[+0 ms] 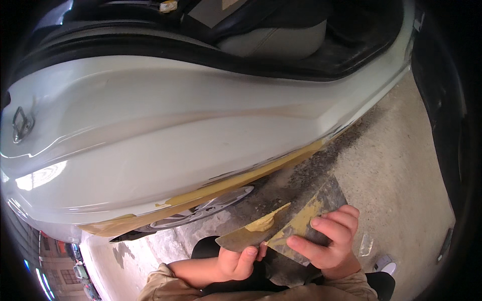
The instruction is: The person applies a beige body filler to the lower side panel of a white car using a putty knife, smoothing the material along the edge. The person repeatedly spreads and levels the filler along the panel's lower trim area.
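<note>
My left hand [237, 263] pinches the lower edge of a thin dark putty spreader [233, 241]. A lump of yellow body filler [260, 222] sits on its face. In my right hand [334, 238] is a flat grey sheet [335, 193] smeared with yellow filler, fingers over its face and right edge. The sheet and the spreader are close together, low in front of me; whether they touch I cannot tell. Beyond them is a white car body panel [165, 145], with a band of yellow filler [241, 178] along its lower wheel-arch edge.
A wheel [201, 208] shows beneath the arch. Above the panel lies the door opening with a grey seat [281, 40], and a dark open door [447, 100] stands at the right. On the concrete floor [396, 165] are a round tin [385, 264] and a small clear piece [366, 245].
</note>
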`<state>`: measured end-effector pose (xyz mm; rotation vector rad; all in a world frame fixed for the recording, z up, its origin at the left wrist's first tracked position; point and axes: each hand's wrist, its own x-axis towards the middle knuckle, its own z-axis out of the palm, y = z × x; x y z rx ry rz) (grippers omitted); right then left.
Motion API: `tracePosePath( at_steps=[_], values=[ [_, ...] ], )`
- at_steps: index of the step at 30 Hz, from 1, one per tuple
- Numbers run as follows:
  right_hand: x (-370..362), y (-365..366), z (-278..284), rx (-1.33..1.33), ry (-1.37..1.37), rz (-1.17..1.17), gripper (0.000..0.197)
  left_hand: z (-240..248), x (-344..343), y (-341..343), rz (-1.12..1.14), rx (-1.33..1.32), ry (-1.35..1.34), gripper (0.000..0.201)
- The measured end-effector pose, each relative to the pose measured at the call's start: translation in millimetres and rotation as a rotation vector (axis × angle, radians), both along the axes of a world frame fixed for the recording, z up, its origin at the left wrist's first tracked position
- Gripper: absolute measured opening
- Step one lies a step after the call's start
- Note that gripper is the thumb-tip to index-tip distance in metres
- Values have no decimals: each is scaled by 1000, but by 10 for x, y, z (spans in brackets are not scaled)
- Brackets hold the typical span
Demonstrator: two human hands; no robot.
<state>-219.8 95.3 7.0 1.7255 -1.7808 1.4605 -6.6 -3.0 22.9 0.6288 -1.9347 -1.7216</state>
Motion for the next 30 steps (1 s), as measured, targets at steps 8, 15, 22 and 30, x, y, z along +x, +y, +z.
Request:
tracePosePath(
  at_steps=[8,15,22,30],
  values=[
    [2,-128,-10,-23,65,-77,42,-8,27,-65,-43,11,-25,33],
    [-99,-191,91,185,143,58,34,3,102,-135,-120,-34,-184,31],
    [-1028,-178,54,90,-103,515,29,-24,510,-297,-103,389,-60,33],
    [-1685,-48,-719,298,-979,4,26,-470,1004,-525,-51,3089,-201,36]
  ],
)
